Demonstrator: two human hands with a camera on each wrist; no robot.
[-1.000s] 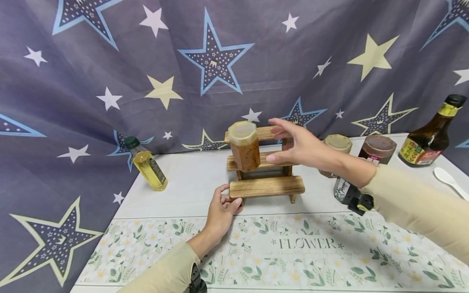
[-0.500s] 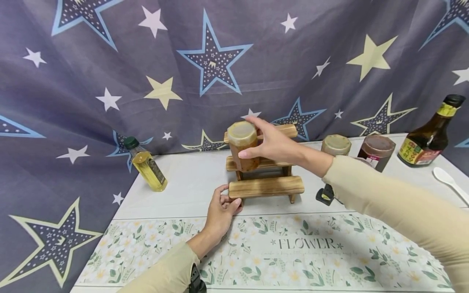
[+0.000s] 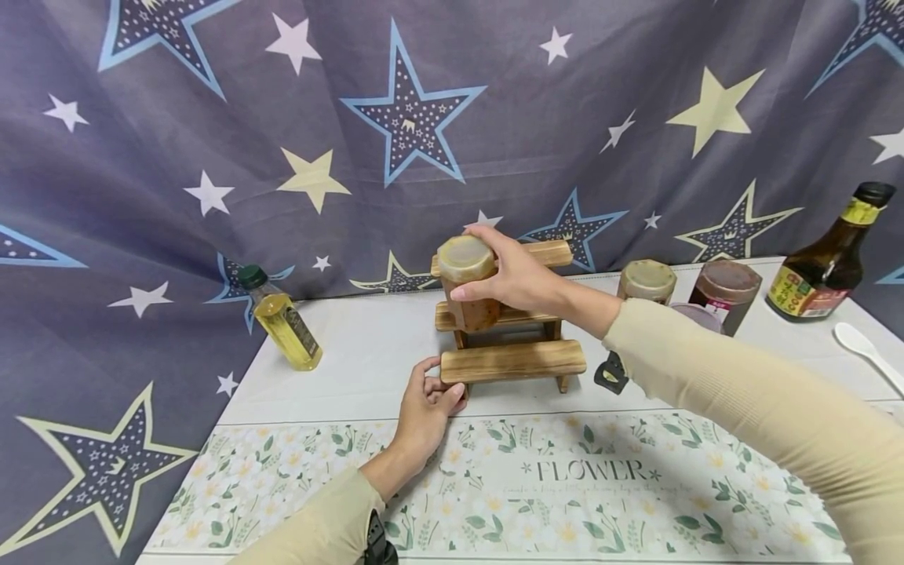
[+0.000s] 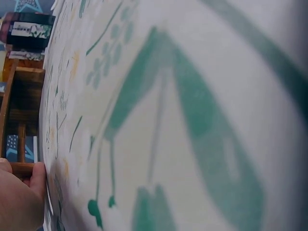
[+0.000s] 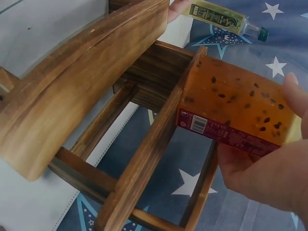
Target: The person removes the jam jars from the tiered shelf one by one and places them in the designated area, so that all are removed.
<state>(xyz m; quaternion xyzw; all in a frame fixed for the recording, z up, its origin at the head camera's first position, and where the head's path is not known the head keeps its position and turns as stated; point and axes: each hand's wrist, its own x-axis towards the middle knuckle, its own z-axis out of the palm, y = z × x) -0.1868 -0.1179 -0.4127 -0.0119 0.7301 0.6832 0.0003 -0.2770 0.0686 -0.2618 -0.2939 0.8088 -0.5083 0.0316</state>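
A tiered wooden rack stands on the table. My left hand grips the left end of its lowest step, thumb in front; the left wrist view also shows that hand at the edge. At the left end of the middle step is a jar of orange, dark-seeded jam with a pale lid. My right hand holds the jar's upper part between thumb and fingers. From the right wrist, the seeds and a barcode label show on the jam jar, its base against the step.
An oil bottle with a green cap stands to the left. On the right are a pale-lidded jar, a dark jar, a dark sauce bottle and a white spoon. A starry curtain hangs behind.
My right hand has moved left from beside the jam jar and taken hold of it. The left hand keeps its grip on the rack, and the jar has hardly moved.
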